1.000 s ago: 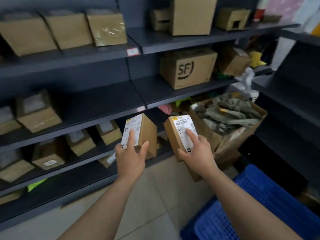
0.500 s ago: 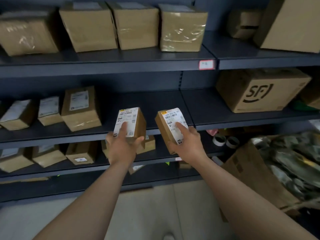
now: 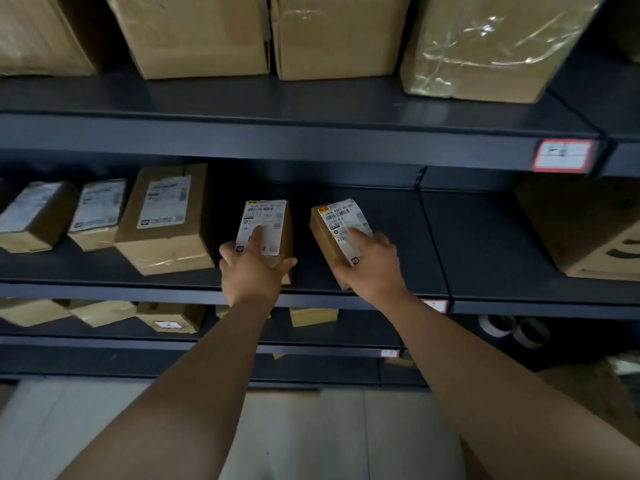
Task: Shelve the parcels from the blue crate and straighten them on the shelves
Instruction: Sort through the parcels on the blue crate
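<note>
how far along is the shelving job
Done: three labelled parcels sit on the middle shelf, left. In hand: the left hand grips a first parcel, the right hand a second parcel, both over that shelf's bare stretch, seemingly not released. Left: setting down, straightening; the crate is out of view.

A dark metal upper shelf [image 3: 346, 133] carried a row of large cardboard boxes [image 3: 194, 32], while the middle shelf [image 3: 485, 244] below held three labelled parcels [image 3: 162, 220] towards its left end.

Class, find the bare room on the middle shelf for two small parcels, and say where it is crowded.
Bare shelf lies between the parcel in the right hand and the large box at right. Smaller parcels crowd the left end.
</note>
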The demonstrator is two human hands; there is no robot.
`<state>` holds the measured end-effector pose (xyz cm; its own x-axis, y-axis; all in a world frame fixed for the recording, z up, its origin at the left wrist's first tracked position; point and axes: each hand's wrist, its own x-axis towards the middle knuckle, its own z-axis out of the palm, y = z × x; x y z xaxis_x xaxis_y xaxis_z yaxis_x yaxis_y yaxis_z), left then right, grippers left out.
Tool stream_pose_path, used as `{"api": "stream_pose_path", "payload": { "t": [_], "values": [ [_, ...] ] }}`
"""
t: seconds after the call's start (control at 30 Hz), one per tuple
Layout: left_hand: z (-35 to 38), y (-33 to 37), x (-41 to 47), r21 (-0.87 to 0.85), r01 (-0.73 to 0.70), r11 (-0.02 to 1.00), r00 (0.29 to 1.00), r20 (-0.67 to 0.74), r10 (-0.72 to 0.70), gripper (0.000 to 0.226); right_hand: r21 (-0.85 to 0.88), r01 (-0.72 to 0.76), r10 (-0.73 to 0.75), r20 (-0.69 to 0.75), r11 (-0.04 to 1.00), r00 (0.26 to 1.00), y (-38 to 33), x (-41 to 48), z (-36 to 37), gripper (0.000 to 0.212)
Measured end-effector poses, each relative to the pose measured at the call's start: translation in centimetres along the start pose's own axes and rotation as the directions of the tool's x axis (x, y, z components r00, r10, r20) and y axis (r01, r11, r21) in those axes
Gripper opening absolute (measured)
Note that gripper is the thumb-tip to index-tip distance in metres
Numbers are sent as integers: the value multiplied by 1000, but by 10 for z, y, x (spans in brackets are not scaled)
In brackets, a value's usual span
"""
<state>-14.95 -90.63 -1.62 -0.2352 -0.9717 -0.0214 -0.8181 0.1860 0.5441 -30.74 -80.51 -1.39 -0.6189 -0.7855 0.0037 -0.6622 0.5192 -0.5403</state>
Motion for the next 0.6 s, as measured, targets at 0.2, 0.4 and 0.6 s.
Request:
{"api": "stream_pose_path", "payload": {
  "t": [0.2, 0.4, 0.6],
  "values": [
    [11, -2, 35, 76, -36, 996, 998, -39, 39, 82, -27, -47, 47, -13, 999, 999, -9, 29, 20, 50],
    [5, -10, 51, 121, -102, 987, 994, -32, 107, 88, -42, -93, 93, -14, 995, 996, -29, 48, 41, 54],
    [-3, -22, 44, 176, -293, 940, 954, -17, 300, 90, -18, -182, 182, -4, 983, 983, -48, 51, 54, 62]
  ]
}}
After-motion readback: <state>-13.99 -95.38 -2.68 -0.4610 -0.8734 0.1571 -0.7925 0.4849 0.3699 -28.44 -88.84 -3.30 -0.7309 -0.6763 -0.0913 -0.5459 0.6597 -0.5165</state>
